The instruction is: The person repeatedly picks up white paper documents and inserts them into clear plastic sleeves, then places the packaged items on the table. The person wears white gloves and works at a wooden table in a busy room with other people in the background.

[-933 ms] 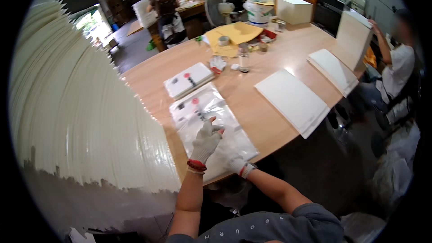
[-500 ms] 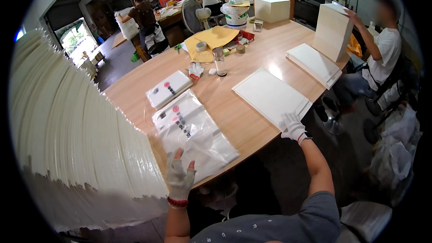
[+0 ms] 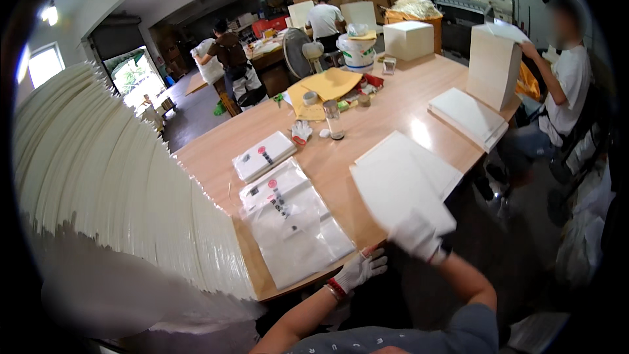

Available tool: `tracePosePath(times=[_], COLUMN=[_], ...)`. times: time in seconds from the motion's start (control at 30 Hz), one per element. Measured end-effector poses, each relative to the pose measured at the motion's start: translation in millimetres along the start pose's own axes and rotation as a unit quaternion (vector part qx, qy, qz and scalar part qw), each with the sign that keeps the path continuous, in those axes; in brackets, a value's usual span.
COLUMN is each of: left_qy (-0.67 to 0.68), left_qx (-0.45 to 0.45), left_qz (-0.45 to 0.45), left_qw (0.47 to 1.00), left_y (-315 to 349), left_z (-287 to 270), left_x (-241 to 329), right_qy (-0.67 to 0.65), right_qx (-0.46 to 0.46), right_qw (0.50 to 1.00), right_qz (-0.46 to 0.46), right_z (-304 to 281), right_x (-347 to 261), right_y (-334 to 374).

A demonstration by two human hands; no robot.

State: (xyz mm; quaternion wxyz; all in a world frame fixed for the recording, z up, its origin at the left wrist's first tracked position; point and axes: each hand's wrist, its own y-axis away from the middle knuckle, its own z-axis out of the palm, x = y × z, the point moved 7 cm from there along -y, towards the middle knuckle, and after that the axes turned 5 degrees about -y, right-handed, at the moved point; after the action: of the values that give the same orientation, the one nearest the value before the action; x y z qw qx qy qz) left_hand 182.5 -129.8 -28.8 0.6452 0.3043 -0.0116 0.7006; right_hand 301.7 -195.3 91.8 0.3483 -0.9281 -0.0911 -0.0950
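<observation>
My right hand (image 3: 416,236), in a white work glove and smeared by motion, grips the near edge of a white sheet (image 3: 393,187). The sheet lies turned askew over a second white sheet or stack (image 3: 438,169) on the table. At the table's front edge, my left hand (image 3: 360,270) in a fingertip-less white glove is open and holds nothing, its fingers stretched rightward. Left of it lies a pile of clear printed plastic bags (image 3: 295,236), with a folded stack of white printed bags (image 3: 264,156) behind.
A tall mass of white ragged-edged sheets (image 3: 118,196) rises at my left. Farther back on the wooden table (image 3: 216,151) are a glass jar (image 3: 333,121), a spare glove (image 3: 301,132), tape (image 3: 310,98) and yellow envelopes (image 3: 334,80). A person (image 3: 567,85) sits right beside a tall white stack (image 3: 491,65).
My left hand has left the plastic bags and moved right along the table edge. My right hand has taken hold of the white sheet and shifted it left, askew over what lies beneath.
</observation>
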Motion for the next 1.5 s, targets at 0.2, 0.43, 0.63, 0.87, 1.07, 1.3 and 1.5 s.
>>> tracePosePath(times=[0.2,0.43,0.63,0.87,1.07,1.3,1.5], left_qy=[-0.241,-0.844,-0.822,-0.718,-0.894,-0.79,-0.882], left_qx=[0.086,0.257,0.146,0.498,0.306,0.243,0.301], left_qz=[0.028,0.138,0.194,0.352,0.141,0.394,0.322], left_qw=[0.966,0.45,0.515,0.336,0.295,0.403,0.167], left_y=[36,85,107,196,143,127,141], left_z=[1,11,36,22,31,12,-80], left_x=[9,-2,16,208,159,85,77], right_qy=[-0.562,-0.77,-0.649,-0.45,-0.313,-0.318,-0.34], right_qx=[-0.045,0.141,0.1,-0.012,-0.245,-0.345,-0.185], right_qw=[0.732,0.273,0.574,0.862,0.9,0.802,0.779], right_qz=[0.382,0.559,0.489,0.234,0.178,0.369,0.493], right_z=[7,31,26,-57,-17,37,117], right_x=[16,-99,-97,-71,-108,-118,-111], right_y=[67,41,12,-15,-33,-49,-54])
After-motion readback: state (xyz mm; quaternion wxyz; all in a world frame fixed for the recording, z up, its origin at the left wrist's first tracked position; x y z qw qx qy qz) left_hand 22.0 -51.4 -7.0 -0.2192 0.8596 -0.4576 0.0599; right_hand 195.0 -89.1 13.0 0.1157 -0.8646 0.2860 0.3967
